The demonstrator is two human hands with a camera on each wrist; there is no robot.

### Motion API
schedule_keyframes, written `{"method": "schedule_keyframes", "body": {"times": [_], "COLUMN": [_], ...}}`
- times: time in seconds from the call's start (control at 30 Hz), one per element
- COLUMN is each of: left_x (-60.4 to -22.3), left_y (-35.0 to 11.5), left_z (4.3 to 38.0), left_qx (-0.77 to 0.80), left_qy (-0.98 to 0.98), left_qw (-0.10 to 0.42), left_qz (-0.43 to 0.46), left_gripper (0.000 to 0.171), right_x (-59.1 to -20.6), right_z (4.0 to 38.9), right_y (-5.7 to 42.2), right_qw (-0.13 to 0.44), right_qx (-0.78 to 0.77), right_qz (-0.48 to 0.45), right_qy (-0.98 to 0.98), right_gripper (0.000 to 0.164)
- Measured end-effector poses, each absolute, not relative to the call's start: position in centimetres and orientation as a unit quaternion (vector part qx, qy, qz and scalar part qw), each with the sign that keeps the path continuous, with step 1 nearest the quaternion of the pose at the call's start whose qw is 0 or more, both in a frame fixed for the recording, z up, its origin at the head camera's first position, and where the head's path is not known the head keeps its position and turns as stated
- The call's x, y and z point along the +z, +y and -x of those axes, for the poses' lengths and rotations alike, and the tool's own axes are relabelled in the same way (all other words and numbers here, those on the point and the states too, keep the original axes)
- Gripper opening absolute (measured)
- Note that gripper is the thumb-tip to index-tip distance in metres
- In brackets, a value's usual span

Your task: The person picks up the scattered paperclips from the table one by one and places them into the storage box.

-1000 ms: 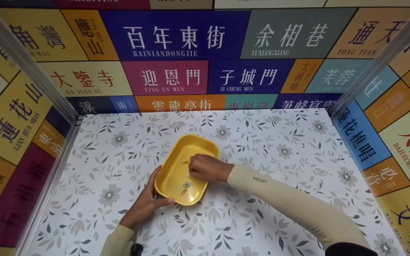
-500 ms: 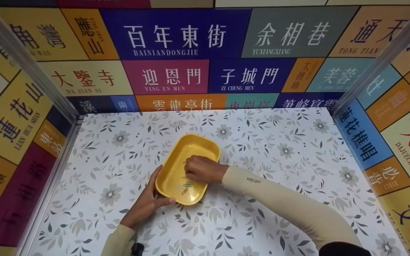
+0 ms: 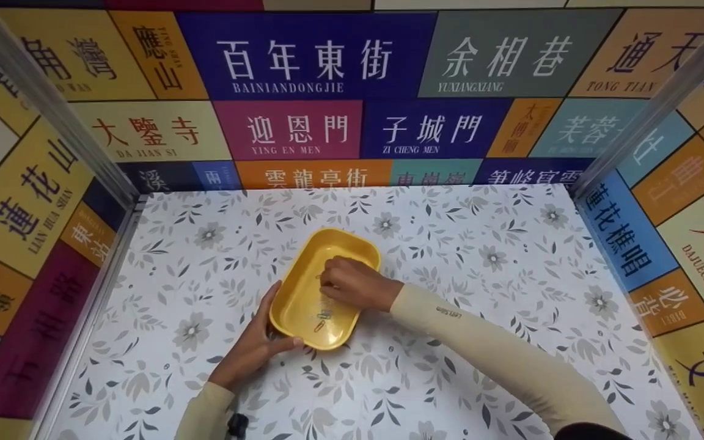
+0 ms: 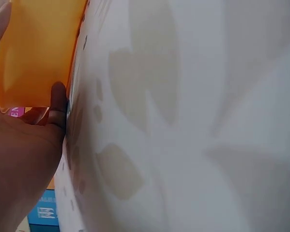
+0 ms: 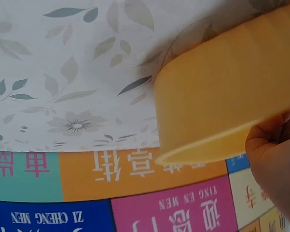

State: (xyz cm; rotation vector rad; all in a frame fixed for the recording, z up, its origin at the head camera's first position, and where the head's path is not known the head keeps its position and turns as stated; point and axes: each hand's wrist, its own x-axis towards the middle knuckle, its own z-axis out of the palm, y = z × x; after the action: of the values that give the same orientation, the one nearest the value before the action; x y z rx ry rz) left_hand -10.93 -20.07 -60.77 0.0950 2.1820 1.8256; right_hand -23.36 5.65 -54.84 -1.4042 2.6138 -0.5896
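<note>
A yellow plastic tray (image 3: pixel 297 305) with rounded corners stands on the table, turned at a slant. Several small paper clips (image 3: pixel 319 326) in orange, green and paler colours lie on its floor. My left hand (image 3: pixel 254 348) holds the tray's near left corner, the thumb at the near rim and the fingers along the left side. In the left wrist view, a finger lies against the outer wall of the tray (image 4: pixel 38 53). My right hand (image 3: pixel 352 282) reaches over the right rim with fingers curled and pointing down inside. Its fingertips are hidden, so I cannot tell whether they pinch a clip.
The table (image 3: pixel 480 318) has a white cover with grey leaves and flowers. Printed panels of coloured blocks with writing (image 3: pixel 303 128) stand at the back and both sides. Metal posts (image 3: pixel 651 91) mark the corners. Long pale sleeves (image 3: pixel 498 354) cover both forearms.
My right hand shifts slightly left, then a little back up and right within the tray. My left hand keeps its hold on the tray.
</note>
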Motion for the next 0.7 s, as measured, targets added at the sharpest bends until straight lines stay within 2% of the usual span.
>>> {"method": "schedule_keyframes", "body": {"times": [0.13, 0.23, 0.53, 0.7], "left_x": [-60.1, -59.4, -57.3, -57.0], "left_y": [-20.2, -20.3, -19.4, -17.6], "left_z": [11.0, 11.0, 11.4, 11.5], "left_qx": [0.601, 0.567, 0.470, 0.408], "left_qy": [0.783, 0.810, 0.879, 0.907], "left_qw": [0.158, 0.146, 0.024, -0.025], "left_qz": [-0.024, -0.018, -0.071, -0.105], "left_gripper": [0.120, 0.113, 0.096, 0.089], "right_x": [-54.1, -53.9, -53.9, -53.7], "right_z": [22.4, 21.5, 19.5, 18.9], "right_y": [7.2, 8.7, 13.1, 15.1], "right_qw": [-0.005, -0.044, -0.094, -0.094], "right_qx": [-0.186, -0.175, -0.214, -0.221], "right_qz": [0.465, 0.459, 0.405, 0.370], "right_qy": [0.866, 0.870, 0.884, 0.898], "right_gripper": [0.014, 0.015, 0.014, 0.017]}}
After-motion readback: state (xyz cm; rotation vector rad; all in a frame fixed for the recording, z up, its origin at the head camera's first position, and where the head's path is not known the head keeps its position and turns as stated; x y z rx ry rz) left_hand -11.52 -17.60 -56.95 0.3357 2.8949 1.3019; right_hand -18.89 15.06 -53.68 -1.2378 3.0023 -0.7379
